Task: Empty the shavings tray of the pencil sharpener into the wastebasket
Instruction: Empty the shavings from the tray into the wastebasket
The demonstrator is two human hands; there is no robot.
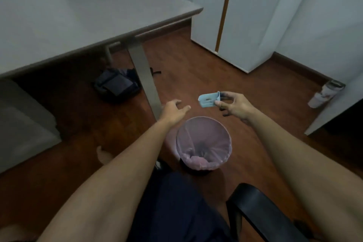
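Note:
My right hand [234,105] pinches one end of a small light-blue shavings tray [207,100], held level in the air with its open side up; a few dark bits show inside. The tray hovers beyond the far rim of the wastebasket [227,133], a round bin lined with a pink bag that stands on the wooden floor between my arms. Some crumpled waste lies at its bottom. My left hand [173,110] is stretched out to the left of the tray, fingers apart and holding nothing. The sharpener body is not in view.
A grey desk [78,15] fills the upper left, its metal leg [145,76] standing just left of my left hand. A dark bag [115,84] lies under the desk. White cabinets [255,15] stand behind. A black chair armrest [261,208] is at the lower right.

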